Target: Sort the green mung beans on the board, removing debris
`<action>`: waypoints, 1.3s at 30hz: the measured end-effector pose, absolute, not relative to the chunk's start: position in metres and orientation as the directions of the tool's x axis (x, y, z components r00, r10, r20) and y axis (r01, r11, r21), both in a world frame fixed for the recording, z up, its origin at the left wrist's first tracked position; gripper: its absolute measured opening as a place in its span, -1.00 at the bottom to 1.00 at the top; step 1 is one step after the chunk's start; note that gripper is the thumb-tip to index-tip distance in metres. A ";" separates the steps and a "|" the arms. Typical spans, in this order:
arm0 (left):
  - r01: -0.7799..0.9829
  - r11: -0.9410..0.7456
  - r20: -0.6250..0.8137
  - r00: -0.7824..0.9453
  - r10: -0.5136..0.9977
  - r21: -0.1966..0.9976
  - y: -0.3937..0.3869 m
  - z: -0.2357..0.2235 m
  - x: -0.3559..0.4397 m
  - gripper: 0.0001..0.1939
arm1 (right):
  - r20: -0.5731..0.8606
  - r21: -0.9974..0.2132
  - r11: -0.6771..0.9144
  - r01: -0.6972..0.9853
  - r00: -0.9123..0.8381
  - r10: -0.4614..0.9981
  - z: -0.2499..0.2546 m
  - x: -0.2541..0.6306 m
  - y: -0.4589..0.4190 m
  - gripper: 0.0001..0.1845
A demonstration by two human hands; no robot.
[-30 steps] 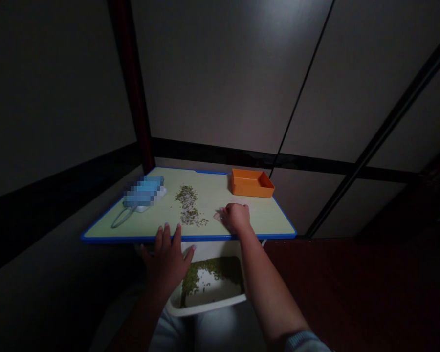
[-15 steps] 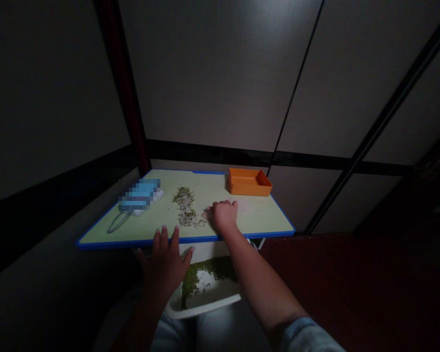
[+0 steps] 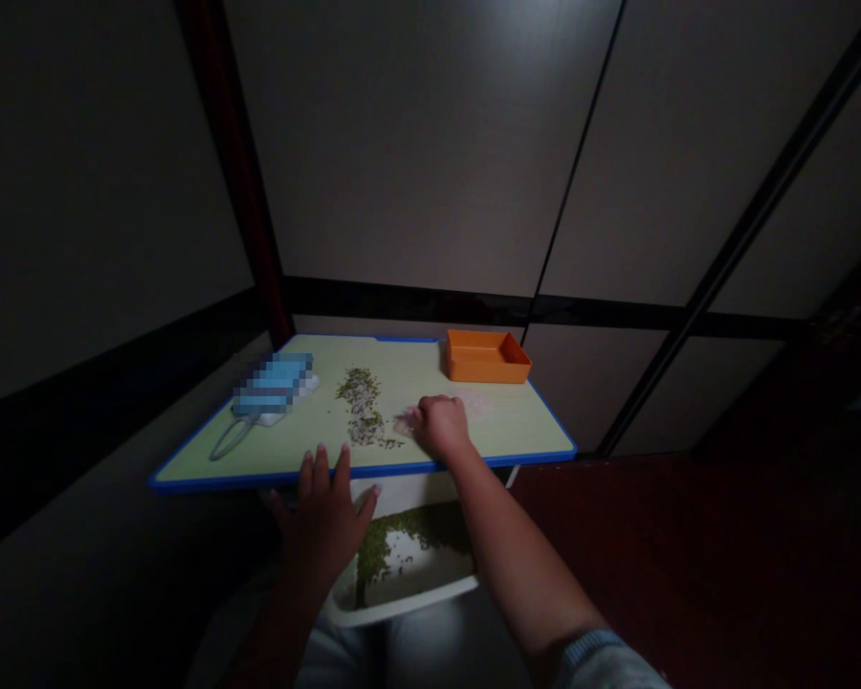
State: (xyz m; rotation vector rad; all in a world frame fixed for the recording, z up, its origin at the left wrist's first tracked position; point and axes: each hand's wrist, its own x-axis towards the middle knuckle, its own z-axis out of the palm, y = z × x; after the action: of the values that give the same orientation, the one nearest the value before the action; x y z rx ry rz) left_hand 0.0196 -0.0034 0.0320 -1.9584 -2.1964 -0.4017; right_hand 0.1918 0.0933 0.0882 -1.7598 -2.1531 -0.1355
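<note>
A strip of mixed green and pale grains (image 3: 363, 407) lies on the pale-topped, blue-edged table (image 3: 416, 361). Just right of the strip, my right hand (image 3: 441, 426) rests low over the tabletop with its fingers curled in. What those fingers hold, if anything, is hidden. A few pale pinkish grains (image 3: 404, 423) lie by its fingertips, and a thin pale patch of grains (image 3: 477, 404) spreads on its other side. My left hand (image 3: 326, 507) is spread at the table's front edge, fingertips on the edge and nothing in it.
An orange open box (image 3: 486, 368) stands at the back right of the table. At the left lies a blurred-out blue item (image 3: 273, 383) with a loop. Below the front edge, a white tub (image 3: 408, 606) holds green grains. Panelled walls (image 3: 416, 191) rise behind.
My right hand has shifted slightly to the right, away from the strip, and more pale grains show by its fingertips. My left hand stays in place.
</note>
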 end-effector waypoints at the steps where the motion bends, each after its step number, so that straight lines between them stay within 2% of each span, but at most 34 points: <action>1: 0.991 0.101 0.302 -0.123 0.945 0.085 -0.004 0.032 0.020 -0.34 | 0.340 -0.167 0.202 0.965 -0.136 0.930 0.090 0.195 0.092 -0.67; 6: 0.990 0.113 0.294 -0.134 0.946 0.087 -0.005 0.037 0.022 -0.34 | 0.318 -0.204 0.140 0.969 -0.070 0.946 0.093 0.204 0.085 -0.64; 17: 0.992 0.098 0.314 -0.120 0.942 0.085 -0.004 0.033 0.020 -0.34 | 0.238 -0.165 0.241 0.956 -0.198 0.951 0.096 0.206 0.077 -0.62; 34: 0.990 0.105 0.295 -0.129 0.947 0.095 -0.005 0.036 0.021 -0.35 | 0.215 -0.167 0.184 0.969 -0.146 0.966 0.097 0.203 0.075 -0.63; 37: 0.990 0.105 0.292 -0.129 0.948 0.098 -0.004 0.036 0.021 -0.36 | 0.222 -0.250 0.163 0.954 -0.108 0.969 0.092 0.209 0.080 -0.66; 39: 0.990 0.107 0.292 -0.131 0.947 0.097 -0.004 0.036 0.021 -0.36 | 0.227 -0.415 0.164 0.895 -0.072 0.971 0.087 0.214 0.086 -0.68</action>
State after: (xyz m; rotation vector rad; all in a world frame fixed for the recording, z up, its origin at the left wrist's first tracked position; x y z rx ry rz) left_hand 0.0208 -0.0038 0.0357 -1.9601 -2.2150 -0.4042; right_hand 0.2139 0.0856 0.0868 -1.7645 -2.0020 0.2290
